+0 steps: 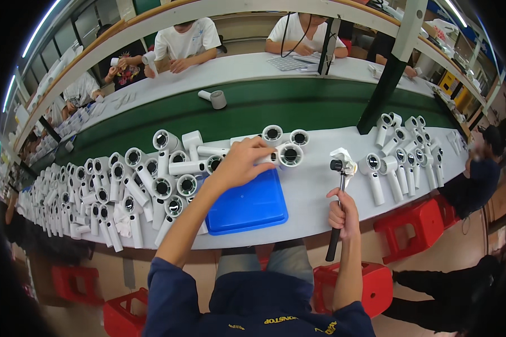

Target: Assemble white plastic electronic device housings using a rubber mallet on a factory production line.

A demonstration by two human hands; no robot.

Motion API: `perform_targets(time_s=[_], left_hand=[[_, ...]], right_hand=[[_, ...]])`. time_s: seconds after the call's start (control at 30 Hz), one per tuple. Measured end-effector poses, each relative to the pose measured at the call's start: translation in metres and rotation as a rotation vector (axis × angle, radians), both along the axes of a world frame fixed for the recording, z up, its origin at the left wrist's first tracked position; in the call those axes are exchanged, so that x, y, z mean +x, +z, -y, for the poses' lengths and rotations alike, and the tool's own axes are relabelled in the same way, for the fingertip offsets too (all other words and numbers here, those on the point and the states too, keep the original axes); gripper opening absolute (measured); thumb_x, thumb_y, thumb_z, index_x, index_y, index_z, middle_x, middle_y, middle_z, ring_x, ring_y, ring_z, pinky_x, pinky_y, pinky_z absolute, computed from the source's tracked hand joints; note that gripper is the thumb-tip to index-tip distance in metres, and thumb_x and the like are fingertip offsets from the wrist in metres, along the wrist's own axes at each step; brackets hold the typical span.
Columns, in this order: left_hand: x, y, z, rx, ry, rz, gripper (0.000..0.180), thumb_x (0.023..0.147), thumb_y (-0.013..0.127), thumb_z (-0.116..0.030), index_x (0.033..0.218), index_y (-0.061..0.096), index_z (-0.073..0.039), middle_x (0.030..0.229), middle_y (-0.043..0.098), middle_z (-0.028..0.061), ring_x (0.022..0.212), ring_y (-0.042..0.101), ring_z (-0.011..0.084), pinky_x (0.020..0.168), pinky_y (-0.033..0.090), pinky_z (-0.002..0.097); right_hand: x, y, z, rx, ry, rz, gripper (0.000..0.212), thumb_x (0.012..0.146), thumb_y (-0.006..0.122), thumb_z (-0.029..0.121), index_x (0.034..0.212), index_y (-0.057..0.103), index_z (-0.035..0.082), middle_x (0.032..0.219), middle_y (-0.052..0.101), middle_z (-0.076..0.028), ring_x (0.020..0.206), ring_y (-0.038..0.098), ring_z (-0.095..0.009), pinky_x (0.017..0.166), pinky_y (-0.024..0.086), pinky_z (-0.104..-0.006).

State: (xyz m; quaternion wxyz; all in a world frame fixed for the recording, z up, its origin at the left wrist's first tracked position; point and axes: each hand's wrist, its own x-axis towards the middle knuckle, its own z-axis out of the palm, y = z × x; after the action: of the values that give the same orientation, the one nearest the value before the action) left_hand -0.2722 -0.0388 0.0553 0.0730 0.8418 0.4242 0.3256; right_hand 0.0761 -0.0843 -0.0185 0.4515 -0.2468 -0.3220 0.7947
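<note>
My left hand (244, 162) reaches over a blue plastic tray (272, 208). Its fingers are closed around the body of a white handheld fan, whose round head (290, 155) faces up and shows a dark centre. Two more fan heads stand just beyond it, one a white handheld fan (272, 133). On the other side, my right hand (343, 213) is wrapped round the black grip of a hammer (343, 181). The hammer has a metal shaft and a black striking face, and white material is wrapped about its head. Hammer and fan are apart.
Many white handheld fans (101, 196) crowd the table's left side; several more (402, 163) stand at the right. A green conveyor belt (253, 106) carries one fan (217, 100). A dark post (385, 92) rises beyond my right hand. Red stools (410, 227) and co-workers surround the table.
</note>
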Motion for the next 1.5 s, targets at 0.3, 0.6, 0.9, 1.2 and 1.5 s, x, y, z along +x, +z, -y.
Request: perform_targets(time_s=[0.3, 0.6, 0.9, 1.2, 1.5], left_hand=[[0.066, -0.025, -0.022, 0.151, 0.173, -0.357, 0.035, 0.083, 0.076, -0.022, 0.116, 0.072, -0.014, 0.119, 0.065, 0.0052, 0.117, 0.055, 0.0304, 0.101, 0.039, 0.0479], [0.275, -0.019, -0.039, -0.240, -0.254, -0.162, 0.043, 0.099, 0.057, -0.031, 0.138, 0.057, -0.012, 0.106, 0.061, 0.0211, 0.096, 0.067, 0.0346, 0.078, 0.056, 0.0466], [0.318, -0.073, -0.027, -0.261, 0.114, 0.010, 0.030, 0.096, 0.060, -0.020, 0.124, 0.059, -0.010, 0.110, 0.058, 0.0270, 0.092, 0.065, 0.0432, 0.080, 0.056, 0.0510], [0.107, -0.007, 0.071, -0.392, -0.116, 0.637, 0.029, 0.093, 0.067, -0.012, 0.114, 0.047, -0.007, 0.109, 0.066, 0.0198, 0.101, 0.068, 0.0358, 0.089, 0.051, 0.0397], [0.043, -0.017, 0.086, -0.386, -0.077, 0.263, 0.044, 0.084, 0.076, -0.021, 0.119, 0.058, -0.003, 0.115, 0.069, 0.0180, 0.101, 0.069, 0.0327, 0.085, 0.054, 0.0378]], right_hand=[[0.001, 0.001, 0.020, -0.002, -0.107, -0.004, 0.021, 0.107, 0.051, 0.022, 0.108, 0.056, 0.002, 0.056, 0.026, 0.007, 0.039, 0.023, -0.003, 0.035, 0.017, -0.0227], [0.040, -0.031, 0.172, -0.186, -0.206, -0.071, 0.017, 0.099, 0.063, 0.014, 0.101, 0.055, -0.001, 0.055, 0.029, 0.004, 0.040, 0.026, -0.006, 0.039, 0.021, -0.0239], [0.062, -0.039, 0.228, -0.208, -0.309, 0.107, 0.020, 0.098, 0.064, 0.015, 0.101, 0.055, -0.002, 0.055, 0.029, 0.004, 0.039, 0.025, -0.006, 0.039, 0.020, -0.0238], [0.034, -0.030, 0.161, -0.082, -0.061, 0.093, 0.016, 0.099, 0.061, 0.011, 0.104, 0.056, -0.003, 0.056, 0.033, 0.004, 0.040, 0.028, -0.006, 0.039, 0.021, -0.0245], [-0.018, -0.004, 0.125, -0.065, -0.037, 0.322, 0.018, 0.104, 0.055, 0.015, 0.107, 0.057, -0.003, 0.056, 0.033, 0.006, 0.041, 0.028, -0.005, 0.039, 0.022, -0.0242]])
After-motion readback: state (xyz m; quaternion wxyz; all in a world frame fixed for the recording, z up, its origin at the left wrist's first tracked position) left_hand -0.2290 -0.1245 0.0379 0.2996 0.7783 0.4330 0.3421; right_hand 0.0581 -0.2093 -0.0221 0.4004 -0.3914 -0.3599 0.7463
